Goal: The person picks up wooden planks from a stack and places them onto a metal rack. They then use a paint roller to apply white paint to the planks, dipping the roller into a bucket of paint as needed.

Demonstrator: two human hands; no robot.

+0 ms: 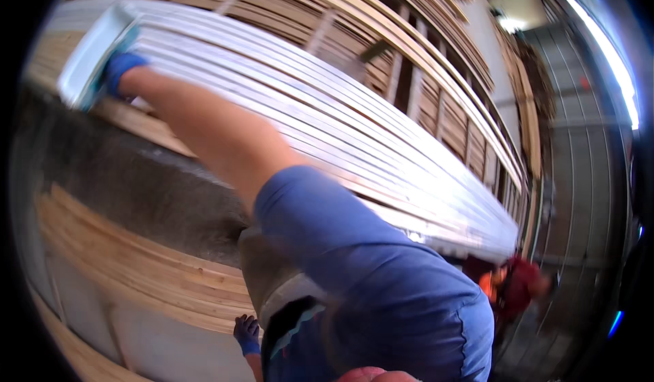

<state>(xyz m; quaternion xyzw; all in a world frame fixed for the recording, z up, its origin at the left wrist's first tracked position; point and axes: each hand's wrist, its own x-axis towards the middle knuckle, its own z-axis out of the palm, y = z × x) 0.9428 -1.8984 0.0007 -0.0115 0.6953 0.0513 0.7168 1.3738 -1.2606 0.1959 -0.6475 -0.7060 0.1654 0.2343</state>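
The right hand point(121, 69), in a blue glove, is stretched up and away from the body and closed over the near end of a white board point(92, 52). The fingers wrap that end; the grip appears firm. The board's end sits at the top of a stack of white boards point(327, 120) that runs long toward the far right, and it stands tilted a little off the rows beneath it, so it is judged partly lifted or not yet seated. Whether it rests fully on the stack cannot be told.

The left hand point(246, 332), also blue-gloved, hangs low beside the body, near a lower pile of bare planks point(136, 266). It holds nothing visible; the fingers look loosely curled, though the view is small and partly cut off.

Progress, as judged: the white stack is already many rows deep and lies evenly, so much of the stacking work looks done. The top board is the piece in hand and its placement is unfinished.

Behind the stack, racks of raw timber point(409, 55) fill the wall. A second person point(518, 283) in red and orange stands at the far end of the stack; their hands cannot be made out.
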